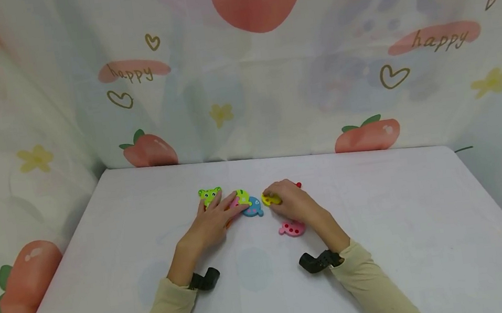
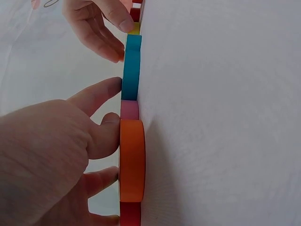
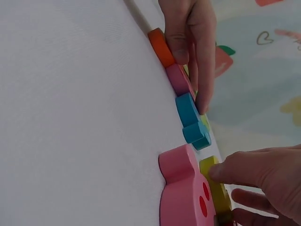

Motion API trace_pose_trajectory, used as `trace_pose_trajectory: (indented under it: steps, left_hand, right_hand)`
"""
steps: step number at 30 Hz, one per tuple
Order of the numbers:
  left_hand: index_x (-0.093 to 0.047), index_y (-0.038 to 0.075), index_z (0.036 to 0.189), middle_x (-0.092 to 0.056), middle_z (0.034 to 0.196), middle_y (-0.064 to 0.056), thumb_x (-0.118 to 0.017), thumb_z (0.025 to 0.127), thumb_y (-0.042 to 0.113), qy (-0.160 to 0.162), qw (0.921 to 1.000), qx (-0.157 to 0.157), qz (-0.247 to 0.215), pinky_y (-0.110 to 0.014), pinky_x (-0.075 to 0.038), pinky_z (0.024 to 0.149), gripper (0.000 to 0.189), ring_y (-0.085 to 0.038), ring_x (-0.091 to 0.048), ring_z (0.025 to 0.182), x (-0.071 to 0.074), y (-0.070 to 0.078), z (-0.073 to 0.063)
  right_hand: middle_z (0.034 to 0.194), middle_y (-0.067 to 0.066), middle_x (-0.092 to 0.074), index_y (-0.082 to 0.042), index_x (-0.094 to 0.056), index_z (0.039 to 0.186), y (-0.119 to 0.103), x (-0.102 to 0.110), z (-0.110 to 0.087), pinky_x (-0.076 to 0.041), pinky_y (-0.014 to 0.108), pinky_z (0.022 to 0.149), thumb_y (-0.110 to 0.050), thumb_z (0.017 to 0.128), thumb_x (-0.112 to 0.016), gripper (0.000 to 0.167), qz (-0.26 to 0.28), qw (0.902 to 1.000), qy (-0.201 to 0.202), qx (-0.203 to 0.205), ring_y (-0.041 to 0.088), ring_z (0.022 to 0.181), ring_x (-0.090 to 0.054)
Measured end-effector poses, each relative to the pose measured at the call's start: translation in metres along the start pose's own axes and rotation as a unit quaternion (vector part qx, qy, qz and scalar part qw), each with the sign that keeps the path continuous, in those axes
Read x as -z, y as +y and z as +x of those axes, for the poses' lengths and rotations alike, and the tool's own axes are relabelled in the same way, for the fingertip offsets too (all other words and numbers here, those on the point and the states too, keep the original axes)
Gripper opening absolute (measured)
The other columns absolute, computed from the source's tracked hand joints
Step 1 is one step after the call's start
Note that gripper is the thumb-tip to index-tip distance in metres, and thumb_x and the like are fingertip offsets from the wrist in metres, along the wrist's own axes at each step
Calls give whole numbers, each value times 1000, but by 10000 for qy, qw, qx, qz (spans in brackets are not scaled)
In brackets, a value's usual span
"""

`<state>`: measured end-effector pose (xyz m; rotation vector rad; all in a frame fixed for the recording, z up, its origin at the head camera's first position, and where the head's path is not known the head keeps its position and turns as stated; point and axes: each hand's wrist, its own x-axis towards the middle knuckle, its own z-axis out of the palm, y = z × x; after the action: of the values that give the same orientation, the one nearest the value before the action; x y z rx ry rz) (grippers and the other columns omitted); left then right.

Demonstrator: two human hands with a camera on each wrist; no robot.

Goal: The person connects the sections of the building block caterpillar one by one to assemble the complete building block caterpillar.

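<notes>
My left hand (image 1: 209,224) lies over a row of flat wooden animal pieces, fingers spread and fingertips on their tops. Under or beside it are a green piece with a face (image 1: 210,195), a green-and-pink piece (image 1: 241,197) and a blue piece (image 1: 254,208). The left wrist view shows the thick edge of an orange piece (image 2: 132,160) beneath the thumb. To the right, my right hand (image 1: 296,203) pinches a yellow piece (image 1: 269,200), its thumb (image 3: 230,170) against the near edge. A pink piece with red spots (image 1: 292,229) lies just in front of that hand.
A bit of red (image 1: 299,185) shows behind the right hand, mostly hidden. The pieces lie on a white table (image 1: 407,220), with a printed curtain (image 1: 270,85) along its back edge and left side. Both wrists carry a black camera mount (image 1: 320,261).
</notes>
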<state>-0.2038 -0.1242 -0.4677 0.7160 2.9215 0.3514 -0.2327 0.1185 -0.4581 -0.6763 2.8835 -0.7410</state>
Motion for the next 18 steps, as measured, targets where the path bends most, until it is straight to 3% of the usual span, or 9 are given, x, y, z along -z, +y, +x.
trace_pose_trajectory:
  steps: [6, 9, 18]
  left_hand:
    - [-45, 42, 142, -31, 160, 1, -52, 99, 20, -10, 10000, 33, 7, -71, -14, 114, 49, -37, -18, 150, 0, 2, 0]
    - [-45, 42, 142, -31, 160, 1, -54, 99, 17, 17, 10000, 23, 6, -71, -14, 114, 51, -38, -19, 150, 0, 2, -1]
    - [-46, 41, 142, -32, 159, 1, -54, 98, 14, 87, 10000, -33, 12, -71, -15, 113, 53, -38, -21, 149, -1, 1, -2]
  right_hand:
    - [131, 13, -56, -9, -61, 131, -3, -1, -1, -54, 46, 94, -27, 86, -73, 50, -298, 9983, 354, -367, 30, 121, -50]
    - [129, 13, -57, -9, -62, 129, -4, -2, -2, -54, 45, 94, -28, 86, -74, 49, -287, 9975, 455, -452, 30, 118, -51]
    - [125, 15, -62, -8, -69, 120, -10, 2, -4, -52, 46, 98, -20, 88, -72, 34, -252, 9987, 82, -438, 32, 118, -54]
